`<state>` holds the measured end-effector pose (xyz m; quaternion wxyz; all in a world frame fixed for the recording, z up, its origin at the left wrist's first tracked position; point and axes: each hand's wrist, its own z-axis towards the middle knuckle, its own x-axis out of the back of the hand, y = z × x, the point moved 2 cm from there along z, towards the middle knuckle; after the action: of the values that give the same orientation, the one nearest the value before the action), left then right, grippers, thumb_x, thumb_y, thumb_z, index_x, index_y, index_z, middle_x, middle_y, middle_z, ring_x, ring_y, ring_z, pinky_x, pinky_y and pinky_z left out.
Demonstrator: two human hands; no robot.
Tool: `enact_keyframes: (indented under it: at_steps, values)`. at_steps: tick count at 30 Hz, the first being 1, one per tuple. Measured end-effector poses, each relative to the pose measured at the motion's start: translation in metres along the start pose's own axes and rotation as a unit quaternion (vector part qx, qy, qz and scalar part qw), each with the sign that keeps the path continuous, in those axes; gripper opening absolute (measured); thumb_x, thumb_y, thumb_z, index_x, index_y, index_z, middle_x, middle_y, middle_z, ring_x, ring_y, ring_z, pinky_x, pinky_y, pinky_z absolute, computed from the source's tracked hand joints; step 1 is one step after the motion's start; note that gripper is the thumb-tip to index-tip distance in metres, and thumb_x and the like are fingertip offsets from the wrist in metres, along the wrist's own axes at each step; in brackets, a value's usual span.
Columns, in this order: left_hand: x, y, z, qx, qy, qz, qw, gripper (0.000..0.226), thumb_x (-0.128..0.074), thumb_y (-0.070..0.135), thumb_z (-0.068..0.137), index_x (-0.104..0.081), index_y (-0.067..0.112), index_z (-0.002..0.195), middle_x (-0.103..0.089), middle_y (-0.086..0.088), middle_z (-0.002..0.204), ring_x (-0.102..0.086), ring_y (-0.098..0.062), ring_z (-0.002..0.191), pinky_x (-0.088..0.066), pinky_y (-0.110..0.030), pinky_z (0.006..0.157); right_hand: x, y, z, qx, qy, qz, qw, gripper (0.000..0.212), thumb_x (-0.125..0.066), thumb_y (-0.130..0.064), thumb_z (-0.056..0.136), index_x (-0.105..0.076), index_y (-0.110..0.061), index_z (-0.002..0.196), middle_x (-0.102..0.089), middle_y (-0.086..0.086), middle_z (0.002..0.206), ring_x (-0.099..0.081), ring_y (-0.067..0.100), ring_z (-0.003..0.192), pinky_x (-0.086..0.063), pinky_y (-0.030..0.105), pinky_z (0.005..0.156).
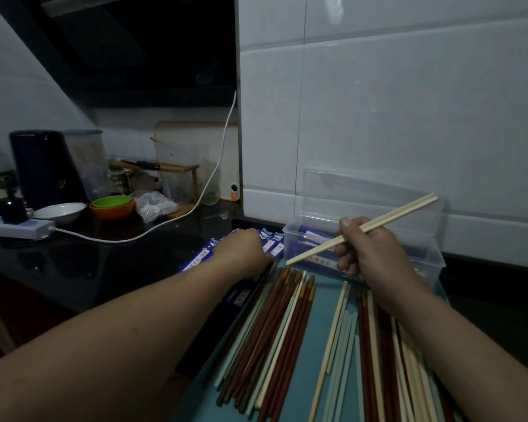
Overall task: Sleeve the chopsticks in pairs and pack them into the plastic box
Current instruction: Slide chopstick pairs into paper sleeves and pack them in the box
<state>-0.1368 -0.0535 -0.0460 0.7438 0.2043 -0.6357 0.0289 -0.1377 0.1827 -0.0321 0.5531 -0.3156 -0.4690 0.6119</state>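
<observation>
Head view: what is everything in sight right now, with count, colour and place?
mat: one, teal, near counter
sleeves: several, blue, left of mat's far end
box: one, clear, open, by wall, more sleeves inside
pair: two chopsticks, cream, held above box
loose chopsticks: many; brown, cream, pale green; on mat
bowls: three; white, green in orange; far left
power strip: one, white, far left
left hand: on sleeves, fingers hidden
right hand: grips pair

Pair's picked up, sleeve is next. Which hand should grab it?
Left. The left hand sits right over the blue sleeves. The right hand is busy gripping the cream pair above the box, so it likely just feeds them in.
</observation>
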Motion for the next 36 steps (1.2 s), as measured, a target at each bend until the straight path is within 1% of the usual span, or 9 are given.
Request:
enact_keyframes:
  at_steps: [3,7,10,13,17,20,23,25,36]
  values:
    - [0.002,-0.001,0.003,0.010,-0.007,-0.008,1.000,0.027,-0.065,0.039,0.096,-0.059,0.019,0.112,-0.063,-0.002,0.097,-0.063,-0.023,0.092,-0.057,-0.046,0.089,0.000,0.000,-0.001,0.001,-0.003,-0.001,1.000,0.036,-0.049,-0.031,0.109,-0.062,-0.001,0.096,-0.067,0.008,0.073,-0.060,0.018,0.058,-0.049,0.026,0.050]
    - [0.007,-0.002,0.003,0.015,0.003,-0.018,1.000,0.023,-0.061,0.034,0.100,-0.060,0.019,0.116,-0.065,-0.003,0.102,-0.065,-0.023,0.091,-0.057,-0.046,0.085,0.000,0.000,0.000,0.000,-0.001,0.001,1.000,0.036,-0.049,-0.031,0.109,-0.062,0.000,0.095,-0.067,0.008,0.072,-0.060,0.020,0.058,-0.048,0.027,0.050]
    - [0.016,-0.007,-0.003,0.022,0.056,-0.033,0.998,0.019,-0.057,0.034,0.101,-0.059,0.020,0.114,-0.065,-0.005,0.107,-0.064,-0.024,0.091,-0.055,-0.043,0.081,0.001,0.001,0.001,0.001,0.001,0.004,1.000,0.038,-0.049,-0.030,0.109,-0.062,0.003,0.097,-0.067,0.009,0.073,-0.059,0.020,0.058,-0.048,0.027,0.049]
    - [0.025,-0.017,-0.015,0.029,0.094,-0.161,0.982,0.017,-0.060,0.032,0.097,-0.055,0.019,0.108,-0.062,-0.004,0.100,-0.061,-0.023,0.086,-0.047,-0.039,0.070,0.000,0.000,0.000,0.002,-0.003,0.002,1.000,0.038,-0.049,-0.030,0.109,-0.061,0.004,0.099,-0.067,0.009,0.073,-0.059,0.018,0.057,-0.048,0.026,0.049]
    - [0.025,-0.010,-0.041,-0.020,0.084,-0.320,0.943,0.006,-0.059,0.027,0.098,-0.054,0.026,0.094,-0.066,-0.004,0.091,-0.064,-0.021,0.081,-0.054,-0.042,0.071,0.000,-0.001,0.000,-0.004,-0.001,0.005,1.000,0.038,-0.049,-0.030,0.109,-0.061,0.004,0.099,-0.066,0.009,0.072,-0.058,0.018,0.056,-0.047,0.027,0.050]
    - [0.018,0.006,-0.062,-0.117,0.042,-0.261,0.957,0.015,-0.048,0.030,0.107,-0.046,0.030,0.092,-0.064,-0.001,0.091,-0.061,-0.017,0.079,-0.047,-0.038,0.068,0.001,-0.001,0.000,-0.009,-0.001,0.006,1.000,0.037,-0.049,-0.030,0.109,-0.062,0.001,0.096,-0.066,0.009,0.071,-0.058,0.018,0.057,-0.047,0.027,0.050]
    - [0.015,0.016,-0.077,-0.199,0.000,-0.181,0.963,0.010,-0.039,0.040,0.110,-0.047,0.035,0.109,-0.067,0.002,0.102,-0.062,-0.017,0.090,-0.052,-0.038,0.080,0.001,0.000,0.000,-0.009,-0.005,0.016,1.000,0.033,-0.050,-0.030,0.109,-0.063,-0.005,0.091,-0.065,0.008,0.070,-0.058,0.018,0.056,-0.047,0.025,0.048]
    - [0.013,0.020,-0.083,-0.231,-0.026,-0.154,0.960,0.020,-0.034,0.050,0.111,-0.051,0.041,0.116,-0.065,0.008,0.102,-0.062,-0.014,0.094,-0.052,-0.040,0.087,0.000,0.000,0.000,-0.011,-0.008,0.025,1.000,0.031,-0.051,-0.029,0.109,-0.062,-0.007,0.090,-0.064,0.008,0.069,-0.057,0.017,0.054,-0.045,0.024,0.047]
    - [0.003,0.026,-0.080,-0.263,0.047,-0.078,0.961,0.016,-0.042,0.036,0.110,-0.056,0.033,0.116,-0.068,0.002,0.097,-0.062,-0.021,0.086,-0.054,-0.045,0.076,0.001,0.000,0.001,-0.011,-0.018,0.039,0.999,0.024,-0.057,-0.029,0.106,-0.060,-0.010,0.092,-0.063,0.005,0.069,-0.057,0.020,0.059,-0.046,0.029,0.051]
